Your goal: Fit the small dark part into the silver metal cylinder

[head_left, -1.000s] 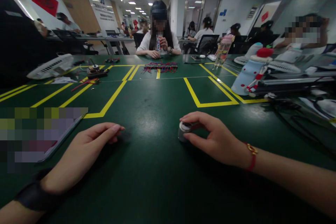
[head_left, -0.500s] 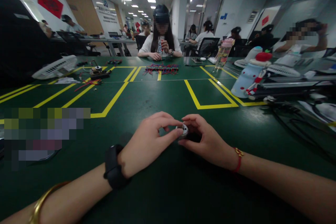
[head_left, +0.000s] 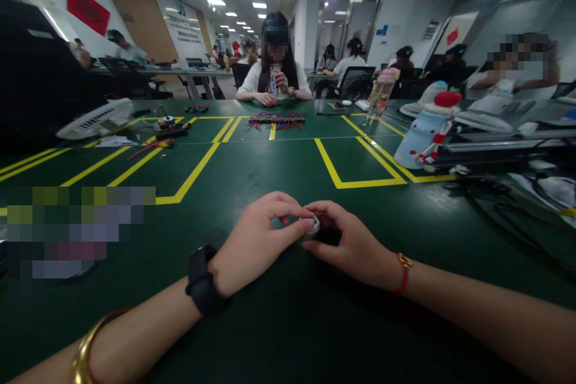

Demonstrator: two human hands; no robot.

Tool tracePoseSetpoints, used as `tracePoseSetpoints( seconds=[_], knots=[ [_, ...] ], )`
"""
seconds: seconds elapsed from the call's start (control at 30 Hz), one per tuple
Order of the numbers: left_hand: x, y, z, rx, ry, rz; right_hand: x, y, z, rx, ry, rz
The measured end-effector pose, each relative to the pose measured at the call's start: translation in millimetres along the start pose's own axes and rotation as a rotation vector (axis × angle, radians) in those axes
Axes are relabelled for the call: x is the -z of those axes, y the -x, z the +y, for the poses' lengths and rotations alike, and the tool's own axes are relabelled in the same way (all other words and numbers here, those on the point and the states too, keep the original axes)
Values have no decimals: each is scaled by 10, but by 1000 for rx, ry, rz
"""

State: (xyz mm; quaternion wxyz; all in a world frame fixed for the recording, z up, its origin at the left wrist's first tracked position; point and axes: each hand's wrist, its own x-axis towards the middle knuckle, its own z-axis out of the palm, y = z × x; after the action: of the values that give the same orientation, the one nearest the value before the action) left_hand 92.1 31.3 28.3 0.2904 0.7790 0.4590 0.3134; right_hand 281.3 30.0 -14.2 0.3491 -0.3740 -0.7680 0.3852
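1. On the left, here's the person's left hand (head_left: pixel 261 237), thumb and forefinger drawn close together over the small grey cylinder (head_left: pixel 317 226); whether they pinch its top or some smaller piece, I can't tell.

2. In the middle, near side of the tabletop (head_left: pixel 261 175), sits that cylinder between the hands. Work looks under way: both hands are at it, and I see no finished result. What's done on it and what's left, the fingers hide.

3. Now its lie: the pale round end, dark spot showing, faces up. The long axis looks roughly upright, perhaps leaning a little; the lower body is hidden.

4. And on the right, the right hand (head_left: pixel 351 241) curls thumb and fingers around the cylinder's side, apparently steadying it.
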Motion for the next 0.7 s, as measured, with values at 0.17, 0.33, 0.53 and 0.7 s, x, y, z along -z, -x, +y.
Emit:
tracePoseSetpoints(
  seconds=[0.17, 0.33, 0.53, 0.7],
  knots=[
    [49, -8, -66, 53, 27, 87, 2, 2, -19, -16, 24, -2],
    [54, 147, -284, 118, -200, -35, 6, 10, -33, -16, 69, 34],
    [-105, 163, -306, 117, -263, -67, -11, 6, -36, -18, 66, 30],
    [16, 184, -300, 133, -168, -63, 90, 6, -24, -56, 56, 81]
  ],
)
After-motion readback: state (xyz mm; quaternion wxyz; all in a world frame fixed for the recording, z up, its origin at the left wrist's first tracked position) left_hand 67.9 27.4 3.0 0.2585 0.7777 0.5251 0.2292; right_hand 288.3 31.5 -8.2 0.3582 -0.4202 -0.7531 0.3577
